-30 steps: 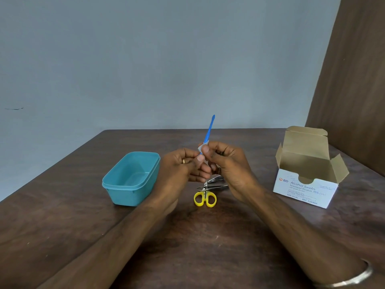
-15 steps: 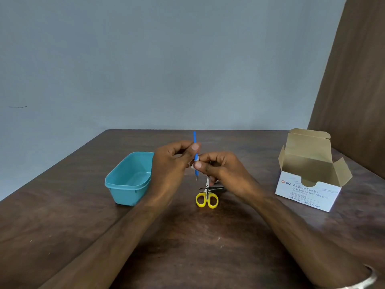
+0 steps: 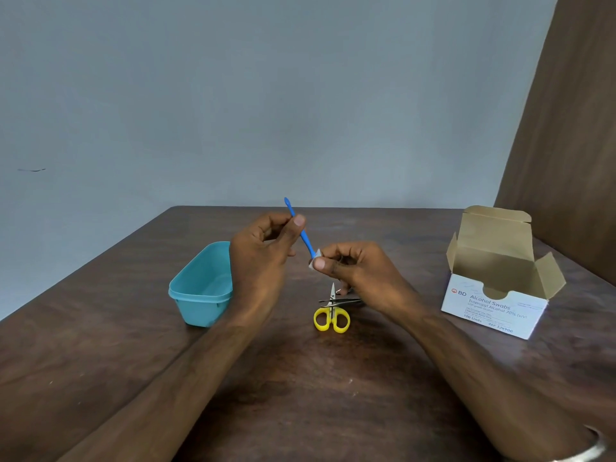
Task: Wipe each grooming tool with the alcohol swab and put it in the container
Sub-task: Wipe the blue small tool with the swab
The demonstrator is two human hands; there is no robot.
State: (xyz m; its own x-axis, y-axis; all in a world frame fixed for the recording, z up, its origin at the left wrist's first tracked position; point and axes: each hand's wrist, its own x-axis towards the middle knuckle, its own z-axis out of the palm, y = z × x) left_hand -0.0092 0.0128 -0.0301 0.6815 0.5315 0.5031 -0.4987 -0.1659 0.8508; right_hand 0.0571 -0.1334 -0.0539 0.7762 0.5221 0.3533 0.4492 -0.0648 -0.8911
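My left hand (image 3: 263,251) pinches the upper part of a thin blue grooming tool (image 3: 305,236) between thumb and fingers, above the table. The tool slants down to the right into a small white alcohol swab (image 3: 315,260), which my right hand (image 3: 356,271) pinches around the tool's lower end. A teal plastic container (image 3: 200,288) stands open to the left, partly behind my left wrist. Yellow-handled scissors (image 3: 331,316) lie on the table below my hands, with a metal tool (image 3: 340,301) lying across their blades.
An opened white box of alcohol swabs (image 3: 493,295) stands at the right on the dark wooden table (image 3: 300,395). A brown panel (image 3: 573,128) rises at the far right. A grey wall is behind the table.
My left hand has risen and drawn the blue tool up and leftward, so it now slants. My right hand keeps the swab at the tool's lower end.
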